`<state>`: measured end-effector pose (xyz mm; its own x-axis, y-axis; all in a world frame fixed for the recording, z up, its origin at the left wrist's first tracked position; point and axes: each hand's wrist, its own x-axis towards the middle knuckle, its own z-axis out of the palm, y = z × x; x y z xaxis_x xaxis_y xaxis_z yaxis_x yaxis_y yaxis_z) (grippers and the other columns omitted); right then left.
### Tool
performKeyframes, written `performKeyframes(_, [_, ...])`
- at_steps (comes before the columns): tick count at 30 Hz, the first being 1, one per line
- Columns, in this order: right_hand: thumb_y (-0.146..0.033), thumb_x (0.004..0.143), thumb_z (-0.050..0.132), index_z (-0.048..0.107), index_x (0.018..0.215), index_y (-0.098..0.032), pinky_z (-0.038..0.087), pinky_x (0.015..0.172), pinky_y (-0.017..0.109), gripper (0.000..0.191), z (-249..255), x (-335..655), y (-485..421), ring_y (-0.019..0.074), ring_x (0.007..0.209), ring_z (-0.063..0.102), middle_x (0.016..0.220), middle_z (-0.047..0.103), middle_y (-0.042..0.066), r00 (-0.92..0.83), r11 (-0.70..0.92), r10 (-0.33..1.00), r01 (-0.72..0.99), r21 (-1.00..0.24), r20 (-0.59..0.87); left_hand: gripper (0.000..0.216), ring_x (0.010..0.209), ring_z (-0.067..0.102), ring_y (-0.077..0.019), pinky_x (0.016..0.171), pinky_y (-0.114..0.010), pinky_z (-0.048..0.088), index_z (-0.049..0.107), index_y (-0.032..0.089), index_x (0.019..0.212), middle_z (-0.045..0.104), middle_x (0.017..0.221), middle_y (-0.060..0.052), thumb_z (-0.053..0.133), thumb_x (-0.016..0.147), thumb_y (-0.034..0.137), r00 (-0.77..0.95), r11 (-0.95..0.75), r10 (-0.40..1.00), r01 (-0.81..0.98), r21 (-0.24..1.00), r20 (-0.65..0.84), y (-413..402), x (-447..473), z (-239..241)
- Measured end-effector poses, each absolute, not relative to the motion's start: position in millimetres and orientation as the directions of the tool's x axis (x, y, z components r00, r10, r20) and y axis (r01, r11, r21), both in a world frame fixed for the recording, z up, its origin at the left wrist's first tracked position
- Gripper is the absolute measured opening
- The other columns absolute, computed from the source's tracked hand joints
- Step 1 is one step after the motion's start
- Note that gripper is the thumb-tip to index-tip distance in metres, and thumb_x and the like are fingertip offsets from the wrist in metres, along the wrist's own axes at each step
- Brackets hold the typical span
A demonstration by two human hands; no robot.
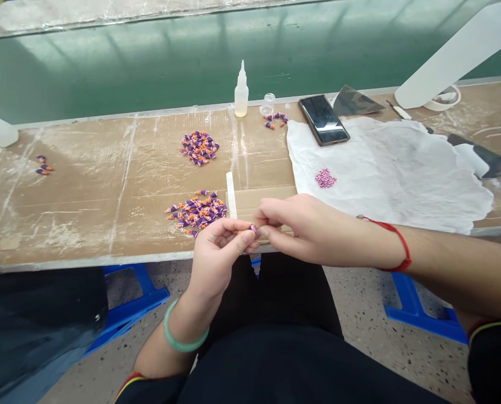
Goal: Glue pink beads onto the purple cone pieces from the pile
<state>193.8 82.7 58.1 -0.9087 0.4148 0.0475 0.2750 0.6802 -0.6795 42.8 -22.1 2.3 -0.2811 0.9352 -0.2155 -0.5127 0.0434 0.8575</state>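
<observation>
My left hand (220,249) and my right hand (303,227) meet at the near edge of the bench, fingertips pinched together on one small purple and orange piece (254,229). Both hands are closed in a pinch. Just left of them lies a loose heap of the same purple and orange pieces (197,210). A second heap (199,147) sits farther back. A white stick (231,195) lies upright between the near heap and my hands. A small patch of pink beads (325,178) rests on a white paper sheet (401,174) to the right.
A glue bottle (241,92) and a small clear cup (267,104) stand at the back edge, with a few pieces (276,119) beside them. A phone (323,119) lies on the sheet's corner. Blue stools (132,303) stand under the bench. A tape roll (444,100) lies far right.
</observation>
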Motion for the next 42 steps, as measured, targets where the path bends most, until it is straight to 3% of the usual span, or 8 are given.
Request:
performKeyframes(6, [-0.025,0.093,0.048,0.054,0.095,-0.021,0.046,0.061,0.026,0.007,63,212,97,0.0159,0.072,0.071,0.082,0.075,0.003,-0.819,0.523,0.573,0.367,-0.769,-0.001,0.012,0.061,0.074,-0.0129,0.057,-0.018,0.06,0.079,0.019,0.082,0.08,0.074,-0.002,0.085,0.072,0.02,-0.305,0.082,0.931,-0.361,0.929,-0.201,-22,42,5])
performKeyframes(10, [-0.027,0.091,0.049,0.056,0.089,-0.022,0.05,0.066,0.03,0.009,58,227,110,0.0197,0.078,0.074,0.085,0.078,0.005,-0.762,0.502,0.647,0.409,-0.762,0.017,0.008,0.065,0.073,-0.0169,0.06,-0.026,0.058,0.078,0.019,0.084,0.08,0.076,-0.004,0.079,0.076,0.021,-0.329,0.09,0.941,0.015,0.996,-0.08,-17,22,5])
performKeyframes(14, [-0.039,0.09,0.052,0.059,0.084,-0.023,0.051,0.066,0.035,0.018,45,244,124,0.0228,0.077,0.073,0.085,0.078,0.007,-0.694,0.46,0.72,0.481,-0.747,-0.003,0.007,0.074,0.069,-0.02,0.072,-0.035,0.055,0.079,0.02,0.082,0.078,0.08,-0.006,0.072,0.079,0.021,-0.193,0.041,0.979,0.521,0.852,0.071,-8,-18,0])
performKeyframes(17, [-0.048,0.088,0.053,0.061,0.083,-0.025,0.052,0.066,0.038,0.025,35,255,134,0.0255,0.078,0.073,0.085,0.079,0.008,-0.62,0.387,0.783,0.546,-0.743,-0.048,0.015,0.082,0.067,-0.0221,0.076,-0.036,0.052,0.079,0.02,0.09,0.076,0.087,-0.007,0.074,0.077,0.028,-0.174,0.045,0.979,0.693,0.72,0.106,6,-47,0])
performKeyframes(23, [-0.051,0.085,0.053,0.062,0.086,-0.025,0.053,0.072,0.043,0.028,21,268,143,0.0305,0.092,0.074,0.091,0.079,0.01,-0.507,0.267,0.854,0.62,-0.738,-0.117,0.014,0.07,0.058,-0.0189,0.075,-0.034,0.048,0.076,0.02,0.085,0.074,0.082,-0.005,0.063,0.082,0.024,-0.272,0.154,0.943,0.869,0.47,0.193,68,-82,5])
performKeyframes(33, [-0.056,0.087,0.053,0.063,0.09,-0.024,0.053,0.076,0.044,0.034,20,282,144,0.031,0.094,0.073,0.093,0.078,0.012,-0.486,0.242,0.866,0.615,-0.751,-0.119,0.016,0.093,0.066,-0.0295,0.075,-0.037,0.046,0.073,0.017,0.086,0.076,0.098,-0.013,0.058,0.083,0.013,-0.119,0.116,0.992,0.988,0.106,0.028,120,-78,1])
performKeyframes(40, [-0.046,0.089,0.055,0.061,0.089,-0.023,0.053,0.077,0.043,0.023,29,293,149,0.0284,0.09,0.073,0.09,0.077,0.009,-0.413,0.284,0.911,0.6,-0.748,0.014,0.035,0.085,0.067,-0.0242,0.08,-0.034,0.05,0.072,0.012,0.115,0.077,0.097,-0.009,0.055,0.085,0.016,-0.119,0.101,0.991,0.961,0.256,0.058,104,-71,15])
performKeyframes(42, [-0.035,0.089,0.054,0.059,0.088,-0.022,0.053,0.076,0.04,0.015,31,299,154,0.0261,0.089,0.073,0.09,0.075,0.009,-0.386,0.318,0.919,0.608,-0.727,0.079,0.025,0.077,0.066,-0.0218,0.078,-0.034,0.05,0.077,0.013,0.099,0.077,0.093,-0.008,0.062,0.082,0.022,-0.209,0.155,0.972,0.913,0.379,0.107,96,-72,17])
